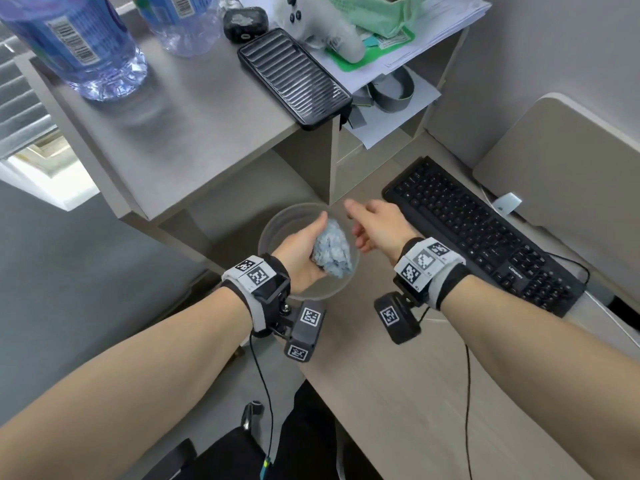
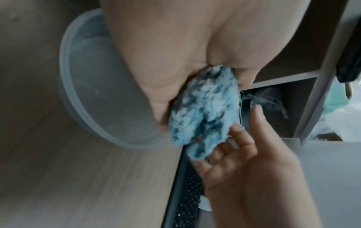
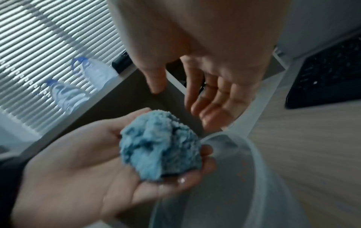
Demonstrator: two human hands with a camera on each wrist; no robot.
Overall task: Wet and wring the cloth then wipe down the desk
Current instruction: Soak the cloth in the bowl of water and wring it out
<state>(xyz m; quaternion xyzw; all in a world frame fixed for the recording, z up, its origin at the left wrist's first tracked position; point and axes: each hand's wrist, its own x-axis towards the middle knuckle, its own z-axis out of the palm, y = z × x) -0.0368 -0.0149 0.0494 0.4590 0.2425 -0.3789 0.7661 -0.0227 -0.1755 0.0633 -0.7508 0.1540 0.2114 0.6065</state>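
A balled, wet-looking blue cloth [image 1: 332,251] [image 2: 203,111] [image 3: 160,146] lies in my left hand [image 1: 299,252] [image 3: 78,162], whose fingers cup round it. The hand holds it over a clear round plastic bowl [image 1: 277,223] [image 2: 66,77] [image 3: 254,169] that stands on the light wooden desk [image 1: 398,393]. My right hand [image 1: 374,223] [image 2: 254,154] [image 3: 215,92] hovers just right of the cloth with relaxed, spread fingers and holds nothing. It does not touch the cloth.
A black keyboard [image 1: 485,237] lies on the desk right of the bowl. A grey shelf unit [image 1: 173,133] rises behind the bowl and carries two water bottles [image 1: 76,46], a ribbed black device [image 1: 294,77] and papers. Cables hang from both wrists.
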